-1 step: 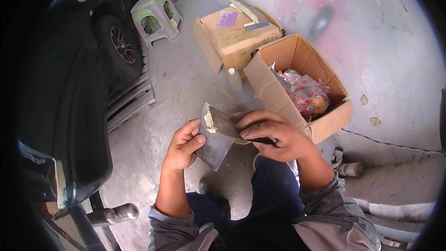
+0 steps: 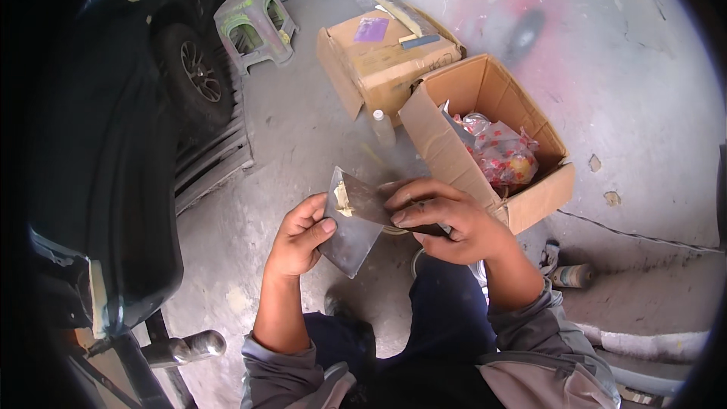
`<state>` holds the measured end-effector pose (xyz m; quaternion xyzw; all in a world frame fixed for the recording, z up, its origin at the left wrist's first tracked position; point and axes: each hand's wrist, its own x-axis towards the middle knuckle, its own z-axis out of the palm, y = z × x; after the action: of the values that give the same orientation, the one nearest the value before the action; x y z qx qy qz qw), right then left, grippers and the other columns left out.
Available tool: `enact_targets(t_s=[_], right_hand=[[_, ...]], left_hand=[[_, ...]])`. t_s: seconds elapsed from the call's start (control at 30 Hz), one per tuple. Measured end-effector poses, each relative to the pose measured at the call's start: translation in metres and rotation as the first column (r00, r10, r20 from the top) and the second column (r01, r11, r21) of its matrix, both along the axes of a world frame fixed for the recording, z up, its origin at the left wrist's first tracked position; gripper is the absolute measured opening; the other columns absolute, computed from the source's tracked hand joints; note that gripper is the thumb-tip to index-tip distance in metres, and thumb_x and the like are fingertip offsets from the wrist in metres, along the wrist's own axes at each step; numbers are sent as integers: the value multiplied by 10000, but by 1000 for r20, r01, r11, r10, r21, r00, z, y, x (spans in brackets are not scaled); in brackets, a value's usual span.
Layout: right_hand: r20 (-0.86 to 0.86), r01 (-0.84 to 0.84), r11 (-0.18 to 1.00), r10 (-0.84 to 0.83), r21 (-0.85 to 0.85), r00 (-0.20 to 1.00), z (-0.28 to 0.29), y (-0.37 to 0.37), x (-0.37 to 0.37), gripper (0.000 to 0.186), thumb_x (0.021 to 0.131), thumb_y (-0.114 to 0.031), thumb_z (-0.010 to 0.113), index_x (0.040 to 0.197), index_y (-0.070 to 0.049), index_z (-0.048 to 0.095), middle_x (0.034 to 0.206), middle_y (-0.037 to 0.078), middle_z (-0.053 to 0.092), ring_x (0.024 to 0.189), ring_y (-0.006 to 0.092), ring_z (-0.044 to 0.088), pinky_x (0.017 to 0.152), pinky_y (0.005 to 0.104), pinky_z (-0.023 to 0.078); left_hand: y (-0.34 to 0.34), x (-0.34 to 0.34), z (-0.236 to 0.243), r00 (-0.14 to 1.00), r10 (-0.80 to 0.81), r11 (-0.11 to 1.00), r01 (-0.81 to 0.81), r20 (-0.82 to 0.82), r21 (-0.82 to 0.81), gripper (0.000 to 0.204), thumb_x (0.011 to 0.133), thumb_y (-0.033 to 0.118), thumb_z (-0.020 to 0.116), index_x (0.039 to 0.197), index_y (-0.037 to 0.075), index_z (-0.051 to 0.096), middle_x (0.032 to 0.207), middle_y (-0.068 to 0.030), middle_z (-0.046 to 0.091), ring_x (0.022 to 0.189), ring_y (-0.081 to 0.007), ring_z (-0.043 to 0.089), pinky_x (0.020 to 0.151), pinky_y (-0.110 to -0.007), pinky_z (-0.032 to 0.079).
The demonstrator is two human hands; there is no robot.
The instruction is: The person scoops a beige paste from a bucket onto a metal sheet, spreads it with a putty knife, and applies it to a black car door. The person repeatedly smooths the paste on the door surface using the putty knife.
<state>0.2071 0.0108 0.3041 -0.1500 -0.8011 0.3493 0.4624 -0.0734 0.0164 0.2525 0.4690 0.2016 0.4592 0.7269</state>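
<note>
Between thumb and fingers, my left hand (image 2: 300, 236) pinches a flat grey filler spreader (image 2: 353, 248). Closed around a second, darker spreader (image 2: 369, 203) is my right hand (image 2: 458, 221). That blade reaches left across the top of the grey one, and the two appear to touch. A dab of pale yellow putty (image 2: 342, 198) sits near the left corner where the blades overlap. My right fingers hide the far end of the darker spreader. Below my right hand, the rim of a round container shows in part beside my leg.
Ahead stands a closed cardboard box (image 2: 401, 68) with sanding blocks on top. An open carton (image 2: 560, 182) holds plastic-wrapped items. A bottle (image 2: 383, 130) stands beside them. A dark vehicle (image 2: 106, 167) fills the left, near a plastic stool (image 2: 254, 26). A cable (image 2: 644, 236) crosses the right.
</note>
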Motion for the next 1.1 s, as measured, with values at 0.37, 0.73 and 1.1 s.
enact_targets(t_s=[0.37, 0.73, 1.1], right_hand=[[239, 63, 996, -48, -57, 970, -18, 13, 12, 563, 695, 81, 604, 1240, -57, 623, 1304, 157, 552, 1212, 350, 535, 993, 405, 453], [-545, -354, 521, -272, -776, 793, -66, -5, -9, 542, 1010, -311, 519, 1452, -39, 363, 1359, 125, 494, 1254, 231, 501, 1005, 429, 471], [-333, -111, 570, -303, -814, 893, -82, -19, -34, 439, 1021, -244, 534, 1403, -41, 457, 1271, 40, 518, 1126, 131, 498, 973, 278, 403]], left_hand=[[-2, -9, -4, 967, 57, 998, -54, -248, 17, 437, 944, -34, 538, 1376, -47, 470, 1277, -121, 619, 1149, -173, 581, 987, -302, 434], [-6, 45, -6, 883, 462, 873, -437, 80, -219, 278, 947, 14, 553, 1224, 38, 544, 1137, -77, 658, 1039, -174, 623, 956, -347, 490], [-26, 80, -6, 772, 621, 783, -602, -135, 159, 328, 1007, 25, 490, 1322, -41, 425, 1157, -69, 616, 1025, -94, 552, 922, -225, 415]])
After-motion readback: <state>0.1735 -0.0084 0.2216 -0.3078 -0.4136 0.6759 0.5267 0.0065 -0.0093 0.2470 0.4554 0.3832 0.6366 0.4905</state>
